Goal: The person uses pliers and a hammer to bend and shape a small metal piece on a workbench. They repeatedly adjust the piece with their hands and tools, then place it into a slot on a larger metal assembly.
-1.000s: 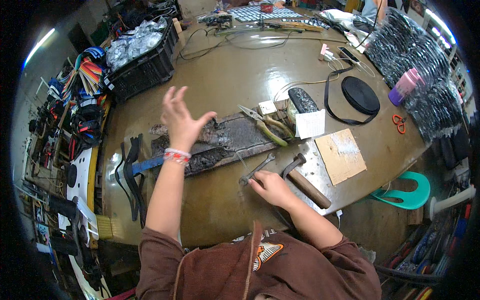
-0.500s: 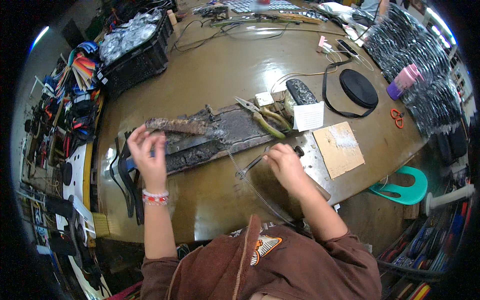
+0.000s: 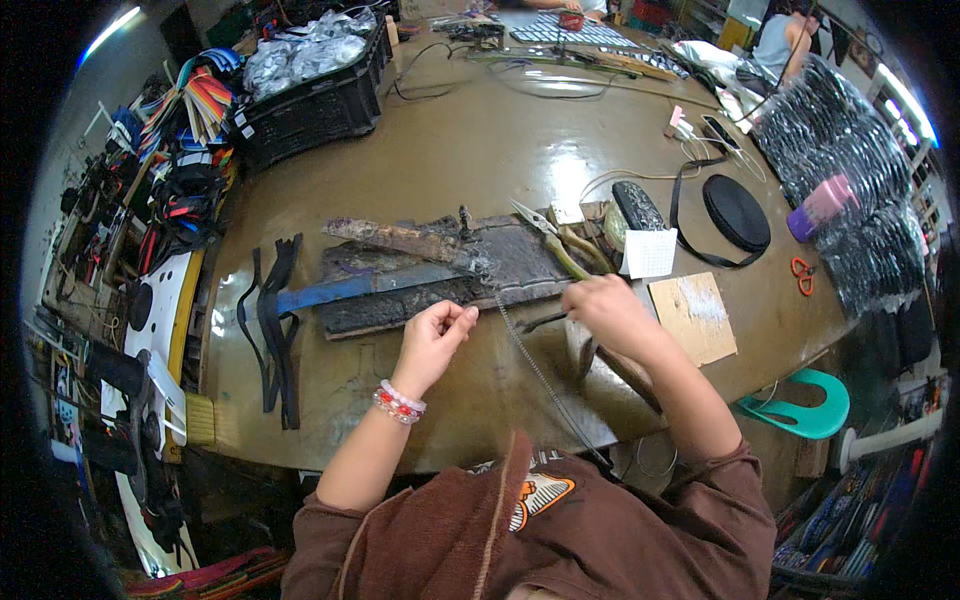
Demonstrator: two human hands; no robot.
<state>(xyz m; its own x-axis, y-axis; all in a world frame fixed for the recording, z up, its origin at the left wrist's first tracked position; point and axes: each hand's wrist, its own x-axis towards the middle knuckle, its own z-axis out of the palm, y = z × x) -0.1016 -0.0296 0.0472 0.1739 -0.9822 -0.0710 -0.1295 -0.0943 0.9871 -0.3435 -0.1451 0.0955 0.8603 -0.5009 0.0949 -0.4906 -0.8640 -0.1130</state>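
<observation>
My left hand point(image 3: 438, 345) is in front of the charred board point(image 3: 390, 312), thumb and fingers pinched together; anything between them is too small to make out. My right hand point(image 3: 615, 312) is closed, knuckles up, just in front of the green-handled pliers point(image 3: 572, 260). What its fingers hold is hidden. A dark wrench-like tool point(image 3: 545, 322) lies beside those fingers, and a brown handle point(image 3: 632, 378) slants out below the hand. On the board rest a blue metal bar point(image 3: 350, 288) and a scorched wooden bar point(image 3: 385, 238). A coiled spring point(image 3: 540, 375) runs from the board over the table's front edge.
Black straps point(image 3: 278, 330) lie left of the board. To the right are a brown square board point(image 3: 693, 315), a black webbing roll point(image 3: 737, 213), orange scissors point(image 3: 803, 275) and a pink-purple bottle point(image 3: 822, 208). A black crate point(image 3: 310, 115) stands far left. Another person point(image 3: 785, 45) is at the back.
My left hand has moved right, from the board's left end to its front edge, and its fingers have closed. My right hand has shifted slightly right. The view has shifted too.
</observation>
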